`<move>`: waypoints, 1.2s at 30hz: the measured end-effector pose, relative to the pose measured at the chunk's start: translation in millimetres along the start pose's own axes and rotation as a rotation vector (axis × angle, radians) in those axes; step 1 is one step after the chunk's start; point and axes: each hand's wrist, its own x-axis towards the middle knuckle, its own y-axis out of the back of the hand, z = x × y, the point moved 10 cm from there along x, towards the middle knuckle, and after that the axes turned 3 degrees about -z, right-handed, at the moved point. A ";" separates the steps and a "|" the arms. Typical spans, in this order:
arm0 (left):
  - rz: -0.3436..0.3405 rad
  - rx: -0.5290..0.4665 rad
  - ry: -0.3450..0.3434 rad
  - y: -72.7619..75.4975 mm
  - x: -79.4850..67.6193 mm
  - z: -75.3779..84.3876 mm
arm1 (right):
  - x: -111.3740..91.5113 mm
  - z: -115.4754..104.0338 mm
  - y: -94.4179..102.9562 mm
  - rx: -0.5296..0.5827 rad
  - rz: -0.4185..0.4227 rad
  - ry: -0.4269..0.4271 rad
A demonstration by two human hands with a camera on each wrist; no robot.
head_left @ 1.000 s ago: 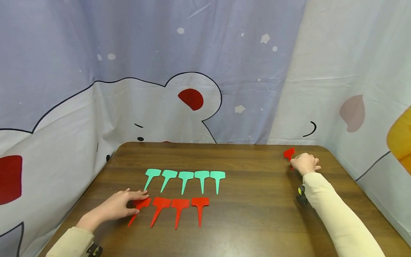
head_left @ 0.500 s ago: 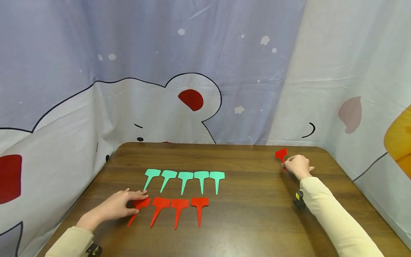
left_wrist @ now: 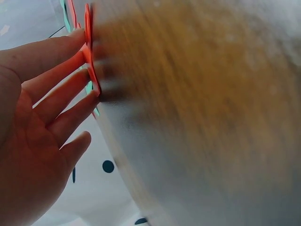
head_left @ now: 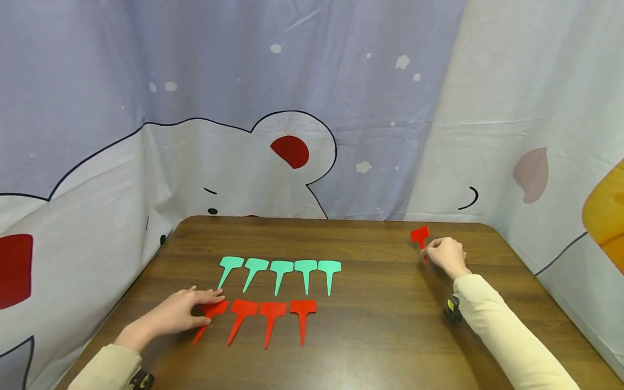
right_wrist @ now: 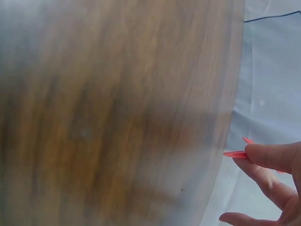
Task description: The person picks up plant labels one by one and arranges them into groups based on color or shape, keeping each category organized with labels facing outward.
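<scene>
Between thumb and finger of my right hand [head_left: 447, 255] is a red T-shaped plant label [head_left: 420, 234], pinched by its stem near the far right of the table. The right wrist view shows red tips of this label [right_wrist: 235, 154] sticking out past the fingertips. At the left, my left hand [head_left: 177, 311] rests with spread fingers on the leftmost red plant label [head_left: 218, 309], partly covering it. Its fingertips touch the red label [left_wrist: 88, 28] in the left wrist view. More red labels [head_left: 273, 310] lie in a row to the right of that hand.
A row of several mint-green T-shaped plant labels [head_left: 281, 266] lies behind the red row. Everything rests on a brown wooden table [head_left: 380, 336] with rounded far corners. A printed curtain [head_left: 361, 108] hangs behind and beside it.
My right hand has slid left and slightly nearer along the back right of the table, carrying the pinched red plant label. The left hand and the laid-out labels stay put.
</scene>
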 end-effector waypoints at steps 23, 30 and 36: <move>0.009 -0.002 0.002 1.6 1.0 -0.2 | -23.9 -50.4 -11.8 0.074 -0.030 0.143; 0.003 -0.002 0.004 1.8 0.9 -0.3 | -35.8 -70.4 -18.3 0.123 -0.058 0.204; 0.000 0.010 0.008 0.4 -0.5 -0.3 | -46.7 -84.7 -24.0 0.140 -0.066 0.253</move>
